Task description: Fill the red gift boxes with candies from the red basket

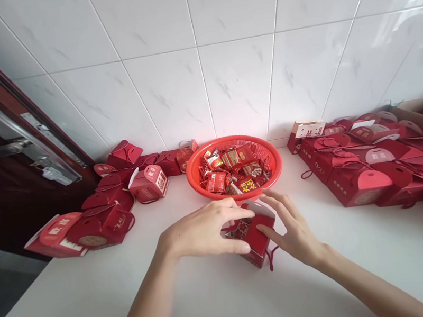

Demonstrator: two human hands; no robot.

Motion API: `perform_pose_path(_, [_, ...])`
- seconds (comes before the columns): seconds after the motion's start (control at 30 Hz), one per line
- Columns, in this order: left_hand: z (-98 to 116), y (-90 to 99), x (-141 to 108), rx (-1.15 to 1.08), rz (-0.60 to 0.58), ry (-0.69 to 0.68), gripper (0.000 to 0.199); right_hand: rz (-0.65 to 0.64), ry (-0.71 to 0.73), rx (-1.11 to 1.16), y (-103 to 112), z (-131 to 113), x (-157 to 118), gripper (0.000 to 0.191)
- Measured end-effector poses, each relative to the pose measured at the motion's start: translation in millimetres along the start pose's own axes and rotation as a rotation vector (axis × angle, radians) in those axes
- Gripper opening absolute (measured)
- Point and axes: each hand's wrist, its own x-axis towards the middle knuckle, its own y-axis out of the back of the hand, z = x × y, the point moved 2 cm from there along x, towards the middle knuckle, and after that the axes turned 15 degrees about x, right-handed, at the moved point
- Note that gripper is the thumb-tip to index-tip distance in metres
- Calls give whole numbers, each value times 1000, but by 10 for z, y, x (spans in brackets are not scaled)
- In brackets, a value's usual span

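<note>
Red box (pixel 254 240) is resting between left hand (pixel 199 234) and right hand (pixel 299 236), spread fingers seemingly touching its flaps (pixel 258 207), light pressure best suiting them.

2 hands (pixel 210 231) (pixel 293 234) on red box (pixel 254 237), basket (pixel 195 186) of sweets (pixel 237 170) behind, red boxes (pixel 103 224) (pixel 357 167) both sides

Flat white tabletop (pixel 96 294), open outward from left hand (pixel 210 229) and right hand (pixel 291 229) to red cardboard boxes (pixel 360 187); round red plastic basket (pixel 278 164) obstructs directly ahead
</note>
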Motion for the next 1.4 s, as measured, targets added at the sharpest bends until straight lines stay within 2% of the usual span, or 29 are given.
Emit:
perform_pose_path(0.07, [-9,-33,48,-17,-30,-47,54,20,-46,78,-15,15,-28,43])
perform_pose_path(0.13, [-33,-68,103,-22,-60,-48,43,21,-114,171,-40,24,-53,32])
perform_pose_path(0.23, [-72,-108,177,0,-60,19,22,30,-154,267,-65,13,-70,19])
perform_pose_path(0.33, [-93,-153,213,59,-15,76,16,23,-128,318,-62,-6,-65,13])
perform_pose_path(0.57, [-184,-348,108,-16,143,224,34,-6,-108,367,-48,-33,-72,18])
perform_pose_path(0.7, [-201,-478,75,-119,149,158,50,-23,-107,408,-42,-42,-80,18])
perform_pose_path(0.8, [-197,-578,107,-179,149,132,49,40,-256,471,8,22,-71,18])
perform_pose_path(0.93, [-177,-693,185,-311,242,121,42,142,-498,509,108,167,-40,27])
perform_pose_path(1.07, [-106,-796,273,-363,302,118,39,93,-557,524,144,227,-11,31])
perform_pose_path(1.2, [7,-875,370,-370,366,123,37,6,-624,552,97,187,-10,35])
perform_pose_path(1.4, [112,-937,459,-353,423,92,29,44,-756,538,30,120,6,29])
